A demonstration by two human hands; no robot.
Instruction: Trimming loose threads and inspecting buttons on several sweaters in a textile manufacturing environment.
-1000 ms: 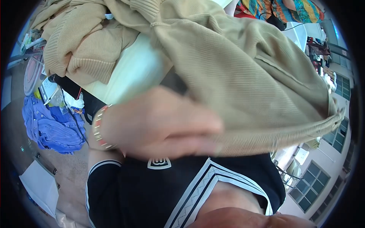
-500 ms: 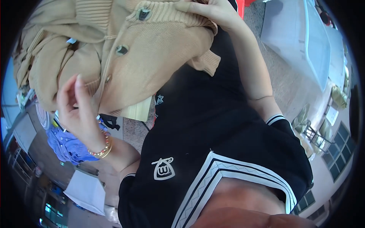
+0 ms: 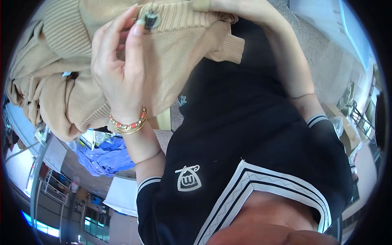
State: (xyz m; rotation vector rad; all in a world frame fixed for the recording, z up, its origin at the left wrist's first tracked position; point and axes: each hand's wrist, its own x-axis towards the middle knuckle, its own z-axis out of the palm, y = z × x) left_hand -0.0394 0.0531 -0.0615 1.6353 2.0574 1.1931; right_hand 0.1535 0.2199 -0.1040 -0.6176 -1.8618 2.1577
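A tan knitted cardigan (image 3: 167, 53) with ribbed trim is spread at the upper left, over the front of my black top. My left hand (image 3: 120, 65), wearing bead and metal bracelets, is raised over it with thumb and forefinger curved but apart. Its thumb tip reaches the edge of a large dark button (image 3: 151, 20) on the ribbed band. At the upper edge of the view, my right hand (image 3: 228, 5) grips the same ribbed band. Its thumb lies on the knit, while the other fingers are partly hidden or cut off.
Below the cardigan lies a crumpled blue-purple garment (image 3: 104, 157). A pale yellow piece (image 3: 164, 120) shows under the cardigan's lower edge. A translucent plastic bin (image 3: 335, 24) stands at the upper right, and a white box-like object (image 3: 121, 196) is at the lower left.
My left hand has moved up and right, from beside the cardigan's front edge to the button. My right hand still holds the band, now nearer the upper edge of the view.
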